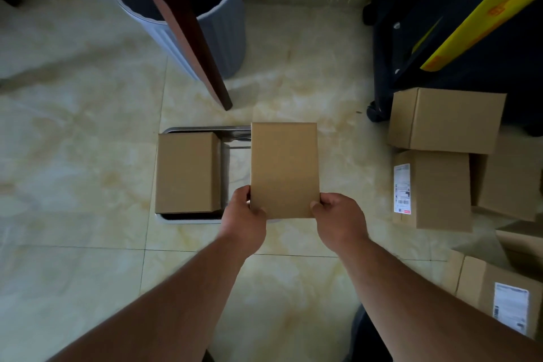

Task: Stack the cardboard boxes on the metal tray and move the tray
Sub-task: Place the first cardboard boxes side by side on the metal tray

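Head view, looking down at a tiled floor.

Tray: metal, lying flat on the floor, centre of frame. Only its far rim, a strip of its inside and part of the near rim show.

Box A: cardboard, closed, sits in the left half of the tray.

Box B: cardboard, plain top face toward the camera, long side running away from the person. It covers the right half of the tray. Whether it rests on the tray or is held just above it cannot be told.

Left hand: grips the near left corner of box B, thumb on the top face, fingers curled round the side.

Right hand: grips the near right corner of box B the same way. The two hands are apart, one at each corner.

Right of frame: loose boxes on the floor, some with white shipping labels, well apart from the tray. Behind them a black wheeled frame.

Far side: grey bin; a dark wooden leg slants down in front of it to the floor beyond the tray.
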Motion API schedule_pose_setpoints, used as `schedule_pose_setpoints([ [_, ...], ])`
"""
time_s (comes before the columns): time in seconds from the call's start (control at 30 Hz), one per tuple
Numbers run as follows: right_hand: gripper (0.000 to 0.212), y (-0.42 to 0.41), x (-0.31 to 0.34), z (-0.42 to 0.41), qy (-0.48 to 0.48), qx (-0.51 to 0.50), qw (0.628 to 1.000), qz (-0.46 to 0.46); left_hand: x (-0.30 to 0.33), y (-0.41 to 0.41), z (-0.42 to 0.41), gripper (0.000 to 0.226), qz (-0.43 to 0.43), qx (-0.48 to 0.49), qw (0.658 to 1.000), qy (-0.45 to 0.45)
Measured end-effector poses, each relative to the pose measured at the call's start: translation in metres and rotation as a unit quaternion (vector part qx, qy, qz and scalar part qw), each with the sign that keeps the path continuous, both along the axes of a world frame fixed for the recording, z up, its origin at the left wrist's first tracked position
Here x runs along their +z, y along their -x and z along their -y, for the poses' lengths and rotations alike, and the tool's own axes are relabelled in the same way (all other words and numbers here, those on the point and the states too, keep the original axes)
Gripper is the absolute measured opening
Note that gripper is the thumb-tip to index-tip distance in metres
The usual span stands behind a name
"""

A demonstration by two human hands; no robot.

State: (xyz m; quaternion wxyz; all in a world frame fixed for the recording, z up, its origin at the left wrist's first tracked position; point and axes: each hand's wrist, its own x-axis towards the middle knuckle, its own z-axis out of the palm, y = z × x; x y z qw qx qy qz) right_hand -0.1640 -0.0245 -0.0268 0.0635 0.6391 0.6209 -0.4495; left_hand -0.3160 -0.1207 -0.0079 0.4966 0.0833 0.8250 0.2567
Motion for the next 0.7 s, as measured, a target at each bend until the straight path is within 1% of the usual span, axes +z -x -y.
schedule_pose_setpoints([
  [0.3, 0.019, 0.026, -0.005, 0.009, 0.011, 0.009, 1.0, -0.002, -0.01, 0.023, 0.014, 0.052, -0.006, 0.016, 1.0, 0.011],
  [0.47, 0.019, 0.039, -0.009, 0.015, 0.018, -0.003, 1.0, -0.01, -0.02, 0.034, 0.023, 0.054, -0.015, 0.015, 1.0, 0.012],
  [0.7, 0.023, 0.053, -0.023, 0.024, 0.012, 0.022, 1.0, 0.0, -0.034, 0.048, 0.036, 0.055, -0.03, 0.015, 0.999, 0.014],
])
